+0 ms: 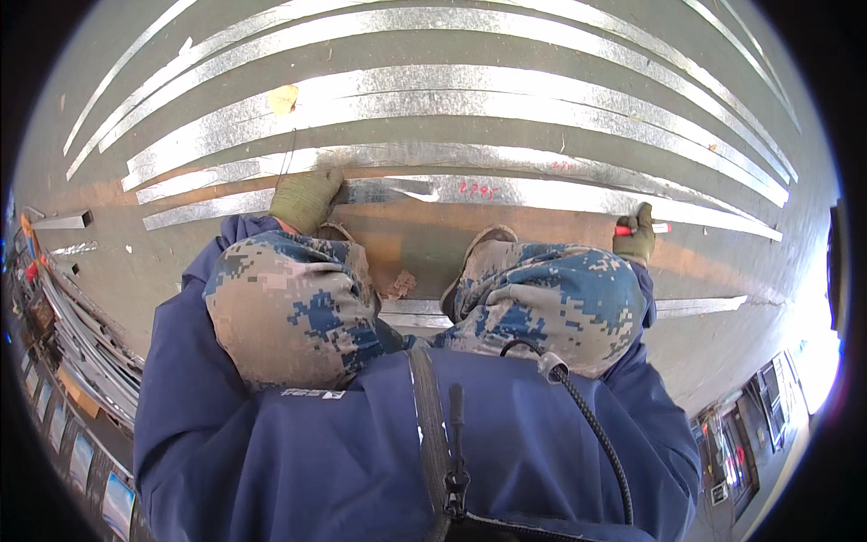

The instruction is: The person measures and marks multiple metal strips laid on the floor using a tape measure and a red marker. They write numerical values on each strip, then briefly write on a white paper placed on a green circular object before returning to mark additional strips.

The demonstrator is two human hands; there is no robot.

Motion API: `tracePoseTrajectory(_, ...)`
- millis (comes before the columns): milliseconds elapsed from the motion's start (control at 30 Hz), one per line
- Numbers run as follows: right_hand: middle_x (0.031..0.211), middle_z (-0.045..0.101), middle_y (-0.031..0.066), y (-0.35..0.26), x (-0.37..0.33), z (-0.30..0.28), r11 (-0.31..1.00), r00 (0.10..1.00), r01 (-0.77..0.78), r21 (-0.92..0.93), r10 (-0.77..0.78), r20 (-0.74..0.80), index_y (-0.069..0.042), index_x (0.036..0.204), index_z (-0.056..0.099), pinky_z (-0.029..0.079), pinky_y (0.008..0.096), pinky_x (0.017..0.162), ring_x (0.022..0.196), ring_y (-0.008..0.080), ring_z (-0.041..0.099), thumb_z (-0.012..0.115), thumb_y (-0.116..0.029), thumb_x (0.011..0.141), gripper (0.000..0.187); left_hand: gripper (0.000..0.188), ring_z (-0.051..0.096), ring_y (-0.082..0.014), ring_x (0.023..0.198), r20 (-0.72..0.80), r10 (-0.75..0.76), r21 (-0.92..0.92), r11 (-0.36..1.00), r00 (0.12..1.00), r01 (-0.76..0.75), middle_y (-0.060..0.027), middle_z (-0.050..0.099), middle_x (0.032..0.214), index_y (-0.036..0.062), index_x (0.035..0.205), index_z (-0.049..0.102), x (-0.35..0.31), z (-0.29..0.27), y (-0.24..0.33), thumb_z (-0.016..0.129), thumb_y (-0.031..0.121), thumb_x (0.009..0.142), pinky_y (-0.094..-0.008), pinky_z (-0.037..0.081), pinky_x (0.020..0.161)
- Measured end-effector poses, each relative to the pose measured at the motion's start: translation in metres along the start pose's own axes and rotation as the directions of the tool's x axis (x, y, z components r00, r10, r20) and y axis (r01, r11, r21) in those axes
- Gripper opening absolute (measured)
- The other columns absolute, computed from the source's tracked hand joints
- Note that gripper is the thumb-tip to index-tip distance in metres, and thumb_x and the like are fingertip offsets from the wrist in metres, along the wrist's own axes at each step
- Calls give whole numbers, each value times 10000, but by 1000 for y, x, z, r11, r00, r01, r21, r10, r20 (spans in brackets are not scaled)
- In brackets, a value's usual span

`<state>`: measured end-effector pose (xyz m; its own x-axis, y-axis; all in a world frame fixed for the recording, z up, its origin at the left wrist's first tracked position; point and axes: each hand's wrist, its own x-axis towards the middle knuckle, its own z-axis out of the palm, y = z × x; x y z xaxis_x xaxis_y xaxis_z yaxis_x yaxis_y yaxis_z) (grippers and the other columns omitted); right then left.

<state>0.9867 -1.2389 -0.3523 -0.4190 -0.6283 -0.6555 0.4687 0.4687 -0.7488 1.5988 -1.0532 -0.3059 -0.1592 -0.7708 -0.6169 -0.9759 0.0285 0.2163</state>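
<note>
Both my hands wear olive-green work gloves. Beyond my left knee, my left hand [307, 199] is closed at the near shiny metal strip [524, 191], its fingers bent over the strip and partly hidden. That strip lies crosswise in front of my feet and bears red handwritten marks. My right hand [638, 238], beyond my right knee, is closed around a red marker pen [657, 228] with a white part. Its fingers are by the right part of the same strip. Just beyond lies another marked metal strip [406, 155].
Several more long metal strips [452, 107] lie across the floor further off. A dry yellowish leaf [284, 98] rests on one. Between my shoes is a crumpled brownish scrap [398, 285]. Another strip [700, 306] passes under me. Long metal pieces [95, 339] are piled at the left.
</note>
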Motion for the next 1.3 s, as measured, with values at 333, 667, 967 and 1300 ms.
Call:
tracePoseTrajectory(333,700,531,-20,-13,-12,27,1000,983,-14,22,18,-182,-118,926,551,407,252,477,481,80,407,736,-116,979,192,265,715,-342,938,20,9,-1,1000,1000,-9,-134,707,1002,72,1118,579,9,10,3,643,202,896,-475,558,740)
tracePoseTrajectory(667,706,553,-5,6,13,-11,984,938,-155,-93,117,-326,-105,966,606,428,290,506,512,98,412,754,-87,955,150,228,737,-356,872,122,61,-1,998,991,-62,-144,734,965,70,1063,615,25,4,10,659,187,872,-499,572,738)
tracePoseTrajectory(967,742,572,7,19,28,-30,981,935,-166,-97,125,-333,-89,1018,605,434,280,487,509,110,427,749,-124,967,157,433,711,-373,877,90,91,89,991,992,-99,-186,667,1121,47,1272,531,22,8,6,638,309,944,-485,556,719)
tracePoseTrajectory(1300,745,566,1,18,21,-18,973,953,-135,-186,76,-293,-87,1043,606,432,296,491,515,109,427,743,-148,976,164,529,714,-377,851,93,61,37,997,994,-65,-178,655,1160,54,1400,498,20,12,1,571,406,1012,-493,562,681)
